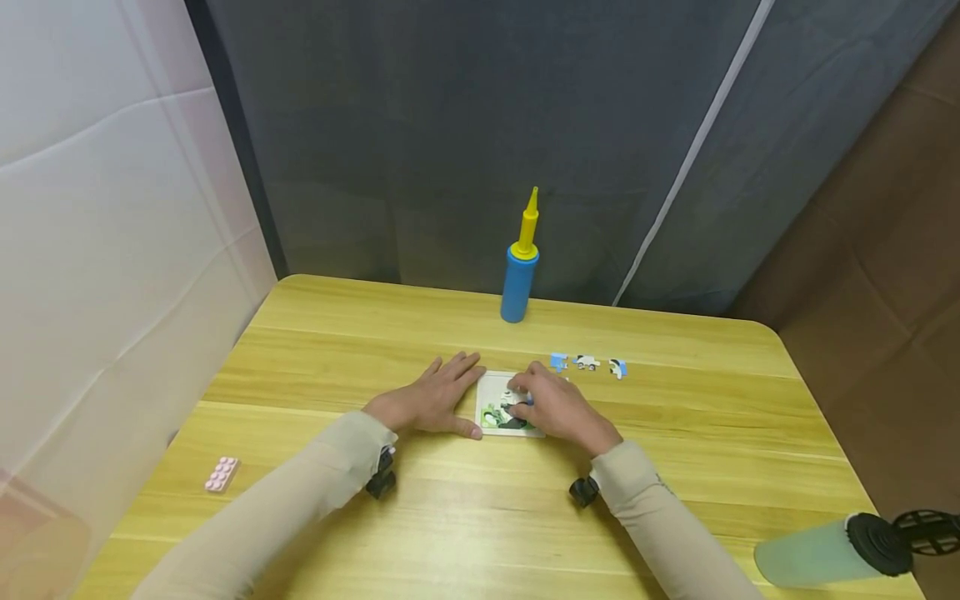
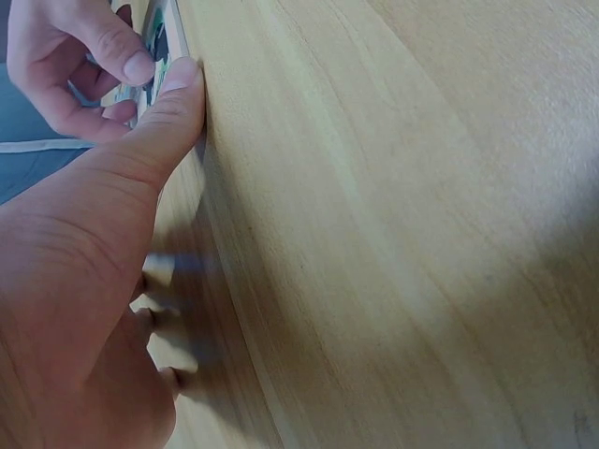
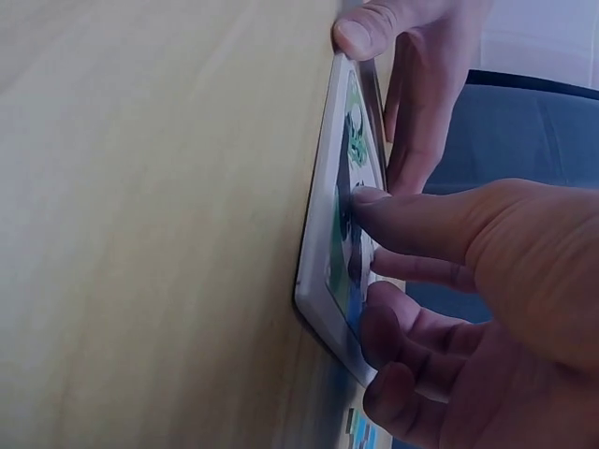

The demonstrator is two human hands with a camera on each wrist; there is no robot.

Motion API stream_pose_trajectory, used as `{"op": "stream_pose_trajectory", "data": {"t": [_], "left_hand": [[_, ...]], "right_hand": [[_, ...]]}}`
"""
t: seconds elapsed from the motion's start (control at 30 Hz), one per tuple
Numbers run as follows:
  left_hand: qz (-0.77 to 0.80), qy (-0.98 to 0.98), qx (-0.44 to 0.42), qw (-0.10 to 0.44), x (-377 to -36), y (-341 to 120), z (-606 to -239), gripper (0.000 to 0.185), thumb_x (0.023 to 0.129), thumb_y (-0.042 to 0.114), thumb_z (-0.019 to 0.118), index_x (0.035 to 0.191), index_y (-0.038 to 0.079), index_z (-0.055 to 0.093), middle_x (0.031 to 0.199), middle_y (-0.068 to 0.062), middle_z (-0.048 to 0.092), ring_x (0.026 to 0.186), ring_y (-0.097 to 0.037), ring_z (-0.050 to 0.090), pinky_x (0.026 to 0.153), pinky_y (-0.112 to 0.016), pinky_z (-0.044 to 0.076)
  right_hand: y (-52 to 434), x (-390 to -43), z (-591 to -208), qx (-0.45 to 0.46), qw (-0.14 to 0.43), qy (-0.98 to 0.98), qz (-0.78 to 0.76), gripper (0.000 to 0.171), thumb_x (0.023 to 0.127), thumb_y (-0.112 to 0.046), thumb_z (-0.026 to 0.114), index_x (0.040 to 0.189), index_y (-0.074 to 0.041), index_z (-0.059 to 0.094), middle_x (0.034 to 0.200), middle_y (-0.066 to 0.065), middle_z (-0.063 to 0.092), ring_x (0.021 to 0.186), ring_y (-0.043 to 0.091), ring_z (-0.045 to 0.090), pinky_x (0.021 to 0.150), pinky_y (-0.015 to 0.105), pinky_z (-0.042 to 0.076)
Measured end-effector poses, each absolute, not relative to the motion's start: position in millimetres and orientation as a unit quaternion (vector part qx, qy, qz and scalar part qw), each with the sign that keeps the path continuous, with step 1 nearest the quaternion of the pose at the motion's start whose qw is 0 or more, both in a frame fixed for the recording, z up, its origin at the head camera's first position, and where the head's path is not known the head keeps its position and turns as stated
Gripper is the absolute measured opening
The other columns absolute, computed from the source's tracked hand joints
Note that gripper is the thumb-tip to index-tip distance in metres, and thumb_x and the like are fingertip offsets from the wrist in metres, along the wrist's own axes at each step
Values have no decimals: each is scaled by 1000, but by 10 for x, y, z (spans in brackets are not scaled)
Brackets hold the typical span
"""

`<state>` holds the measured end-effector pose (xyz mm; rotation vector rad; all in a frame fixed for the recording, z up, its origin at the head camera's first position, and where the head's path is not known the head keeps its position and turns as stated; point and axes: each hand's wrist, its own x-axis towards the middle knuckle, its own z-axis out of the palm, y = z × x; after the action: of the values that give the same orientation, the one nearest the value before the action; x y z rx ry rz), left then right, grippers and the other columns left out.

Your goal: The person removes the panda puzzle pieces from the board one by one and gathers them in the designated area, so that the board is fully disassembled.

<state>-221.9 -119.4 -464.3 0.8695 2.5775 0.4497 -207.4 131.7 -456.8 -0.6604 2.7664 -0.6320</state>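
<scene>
A small white puzzle tray (image 1: 491, 385) lies on the table, its lower part filled with green, black and white picture pieces (image 1: 492, 417). My left hand (image 1: 433, 402) rests along the tray's left side, fingers stretched out and the thumb at its near left corner. Over the right part of the tray, my right hand (image 1: 561, 410) bends its thumb and fingertips round a black-and-white puzzle piece (image 1: 507, 397) against the picture. The right wrist view shows the right thumb (image 3: 412, 220) touching the picture; the fingers partly hide the piece. Loose puzzle pieces (image 1: 587, 362) lie beyond the right hand.
A blue and yellow hand pump (image 1: 517, 283) stands upright near the table's back edge. On the left lies a pink toy brick (image 1: 222, 474). A pale green bottle (image 1: 810, 554) with a black lid lies at the front right.
</scene>
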Motion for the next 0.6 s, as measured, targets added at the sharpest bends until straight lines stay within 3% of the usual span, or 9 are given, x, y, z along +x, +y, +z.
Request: {"op": "stream_pose_trajectory", "data": {"t": [0.27,0.6], "left_hand": [[159,916,313,193,-2223,-1201,-4630,108,94,61,73,170,4,22,181,-20,7,168,-43,7,135,-67,9],[164,912,319,198,-2209,-1179,-4613,106,96,60,72,170,3,21,180,-21,6,168,-44,6,135,-68,8]], "right_hand": [[1288,-2199,-4528,-243,137,944,-178,35,97,-28,80,127,-12,71,112,6,64,95,18,63,78,36,56],[1243,-2441,-4414,-226,260,914,-214,28,96,-17,81,116,-8,63,103,5,62,88,19,55,77,31,48]]}}
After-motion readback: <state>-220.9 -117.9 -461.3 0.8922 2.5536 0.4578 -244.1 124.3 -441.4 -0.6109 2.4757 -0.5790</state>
